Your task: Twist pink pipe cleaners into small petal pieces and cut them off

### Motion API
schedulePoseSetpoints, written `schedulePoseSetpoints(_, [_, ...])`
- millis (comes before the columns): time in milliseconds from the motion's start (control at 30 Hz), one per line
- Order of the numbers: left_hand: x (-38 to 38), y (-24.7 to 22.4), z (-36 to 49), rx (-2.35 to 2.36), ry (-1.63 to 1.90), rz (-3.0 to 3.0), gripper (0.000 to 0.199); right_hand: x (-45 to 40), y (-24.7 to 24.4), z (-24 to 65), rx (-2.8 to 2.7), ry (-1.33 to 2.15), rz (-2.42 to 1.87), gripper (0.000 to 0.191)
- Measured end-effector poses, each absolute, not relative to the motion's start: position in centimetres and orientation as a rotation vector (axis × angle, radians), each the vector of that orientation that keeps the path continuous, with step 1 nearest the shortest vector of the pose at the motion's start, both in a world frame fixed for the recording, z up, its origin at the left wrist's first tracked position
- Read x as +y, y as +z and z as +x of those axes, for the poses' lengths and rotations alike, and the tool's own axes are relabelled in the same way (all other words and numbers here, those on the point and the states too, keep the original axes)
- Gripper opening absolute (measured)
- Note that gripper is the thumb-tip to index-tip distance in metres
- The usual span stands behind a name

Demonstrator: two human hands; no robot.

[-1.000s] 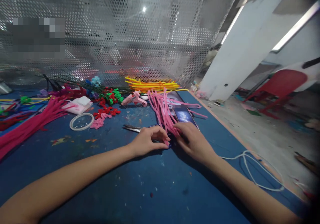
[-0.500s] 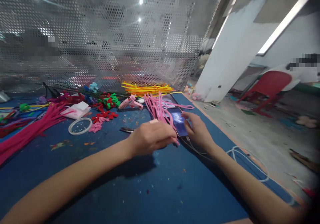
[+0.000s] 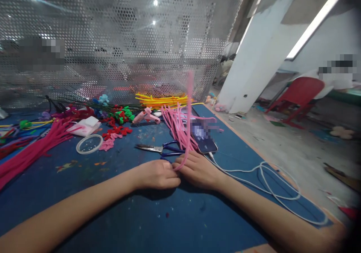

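A light pink fuzzy stem [image 3: 188, 113] rises blurred from between my hands and bends at its lower end. My left hand [image 3: 159, 174] is closed on that lower end. My right hand [image 3: 199, 170] touches the left fingertips, its fingers curled together at the stem; its fingertips are partly hidden. Just beyond the hands lie blue-handled pliers [image 3: 160, 148] and a bundle of light pink stems [image 3: 176, 123]. A phone [image 3: 203, 136] with a plugged-in cable rests beside the bundle.
On the blue table [image 3: 180, 223] lie a pink glue gun [image 3: 146, 116], a tape roll [image 3: 89, 144], yellow stems [image 3: 162, 101], dark pink stems [image 3: 36, 147] and red pieces [image 3: 117, 131]. A white cable [image 3: 262, 166] loops at right. Behind stands a perforated metal screen [image 3: 121, 49].
My right hand has left the phone and come to my left hand, which has moved slightly left and down. A pink stem now stands up between them, and the pliers are more exposed.
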State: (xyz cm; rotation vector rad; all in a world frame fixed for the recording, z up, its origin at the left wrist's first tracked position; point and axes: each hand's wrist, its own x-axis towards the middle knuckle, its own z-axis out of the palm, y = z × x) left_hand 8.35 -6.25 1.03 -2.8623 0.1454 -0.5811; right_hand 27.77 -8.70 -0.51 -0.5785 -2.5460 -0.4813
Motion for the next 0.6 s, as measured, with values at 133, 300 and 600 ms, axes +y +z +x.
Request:
schedulePoseSetpoints(133, [-5.4, 1.3, 7.7, 0.034, -0.588, -2.973, 0.024, -8.4, -0.5, 27.5, -2.526, -0.321, -0.742, 0.021])
schedulePoseSetpoints(300, [-4.3, 0.5, 6.9, -0.205, -0.864, -3.464, 0.03, -6.9, 0.3, 30.0, -2.257, -0.355, -1.138, 0.02])
schedulePoseSetpoints(600, [-4.1, -0.2, 7.1, -1.157, -1.485, -3.558, 0.021, -5.4, 0.7, 33.6, -2.121, -0.168, -1.48, 0.038])
